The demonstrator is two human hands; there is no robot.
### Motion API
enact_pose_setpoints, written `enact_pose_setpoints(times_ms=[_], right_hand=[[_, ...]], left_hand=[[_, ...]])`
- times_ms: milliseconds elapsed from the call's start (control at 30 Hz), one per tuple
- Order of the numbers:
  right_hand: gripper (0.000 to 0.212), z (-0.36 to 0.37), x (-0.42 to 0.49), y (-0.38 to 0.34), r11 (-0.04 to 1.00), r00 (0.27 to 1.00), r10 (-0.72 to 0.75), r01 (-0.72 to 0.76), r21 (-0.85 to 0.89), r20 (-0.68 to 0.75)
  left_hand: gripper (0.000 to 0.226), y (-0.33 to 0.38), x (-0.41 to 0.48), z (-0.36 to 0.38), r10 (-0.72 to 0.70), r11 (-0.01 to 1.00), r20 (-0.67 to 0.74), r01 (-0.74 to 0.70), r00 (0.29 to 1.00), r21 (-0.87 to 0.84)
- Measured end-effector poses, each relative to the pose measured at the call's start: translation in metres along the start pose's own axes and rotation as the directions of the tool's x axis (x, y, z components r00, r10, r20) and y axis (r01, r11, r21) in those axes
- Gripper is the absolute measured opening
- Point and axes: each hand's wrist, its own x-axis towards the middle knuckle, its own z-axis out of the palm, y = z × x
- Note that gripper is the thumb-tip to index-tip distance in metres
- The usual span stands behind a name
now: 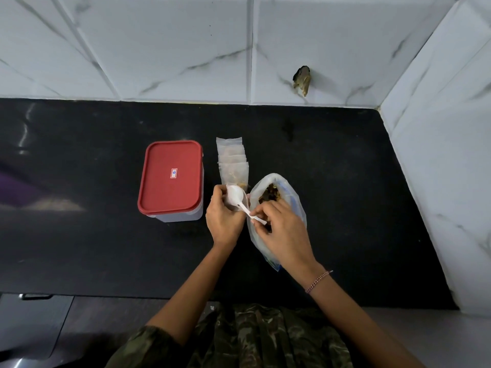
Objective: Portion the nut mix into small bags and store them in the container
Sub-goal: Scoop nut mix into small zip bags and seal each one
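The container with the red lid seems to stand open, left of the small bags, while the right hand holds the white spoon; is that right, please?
Not quite: the head view shows the container closed, its red lid seated on top. The rest holds: it stands left of the small bags, and the right hand holds the white spoon.

I am looking down at a black, glossy countertop (332,160) that is running left to right and meeting pale marble-patterned wall tiles (186,49) at its far edge and right end. A clear plastic container (183,216) with a red lid (171,179) is sitting on it, left of centre. Just to its right, a row of small clear bags (231,160) is lying flat and overlapping. Right of those, a larger clear bag (295,203) of nut mix (268,195) is resting, mouth open.
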Motion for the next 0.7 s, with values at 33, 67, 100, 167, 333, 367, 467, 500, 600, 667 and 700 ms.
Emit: enact_pose_setpoints(times_ms=[33,67,100,167,333,367,467,500,600,667,700], right_hand=[[0.014,0.000,0.000,0.000,1.000,0.999,0.019,-0.019,0.003,0.027],[0.014,0.001,0.000,0.000,0.999,0.998,0.033,-0.033,0.008,0.047],[0.015,0.002,-0.001,0.000,0.999,0.998,0.041,-0.042,0.016,0.055],[0.016,0.004,-0.003,-0.001,0.997,0.997,0.060,-0.062,0.049,0.045],[0.014,0.008,-0.012,-0.006,0.977,0.991,0.129,-0.121,0.176,-0.030],[0.015,0.009,-0.014,-0.006,0.965,0.985,0.169,-0.157,0.210,-0.039],[0.020,0.020,-0.019,-0.005,0.921,0.958,0.288,-0.277,0.273,0.001],[0.019,0.024,-0.021,-0.005,0.907,0.950,0.311,-0.306,0.288,0.029],[0.016,0.038,-0.027,-0.009,0.859,0.932,0.339,-0.362,0.363,0.127],[0.018,0.048,-0.030,-0.013,0.852,0.926,0.335,-0.377,0.363,0.175],[0.019,0.053,-0.031,-0.014,0.860,0.924,0.331,-0.379,0.343,0.191]], left_hand=[[0.040,0.000,-0.001,-0.001,0.004,1.000,0.000,-0.004,1.000,0.003],[0.040,-0.001,-0.001,-0.001,0.004,1.000,0.001,-0.004,1.000,0.008],[0.040,-0.001,-0.002,-0.002,0.004,1.000,0.001,-0.004,1.000,0.016],[0.038,-0.003,-0.004,-0.005,0.004,0.999,0.002,-0.004,1.000,0.036],[0.031,-0.012,-0.009,-0.014,-0.003,0.998,-0.010,0.004,1.000,0.065],[0.031,-0.014,-0.010,-0.016,-0.006,0.997,-0.017,0.007,1.000,0.073],[0.029,-0.023,-0.017,-0.023,0.018,0.997,-0.006,-0.018,1.000,0.080],[0.028,-0.027,-0.020,-0.027,0.030,0.996,0.001,-0.030,1.000,0.081],[0.026,-0.035,-0.027,-0.037,0.054,0.995,0.021,-0.056,0.998,0.081],[0.031,-0.039,-0.030,-0.043,0.065,0.995,0.031,-0.067,0.997,0.074],[0.036,-0.040,-0.032,-0.045,0.069,0.995,0.033,-0.071,0.997,0.068]])
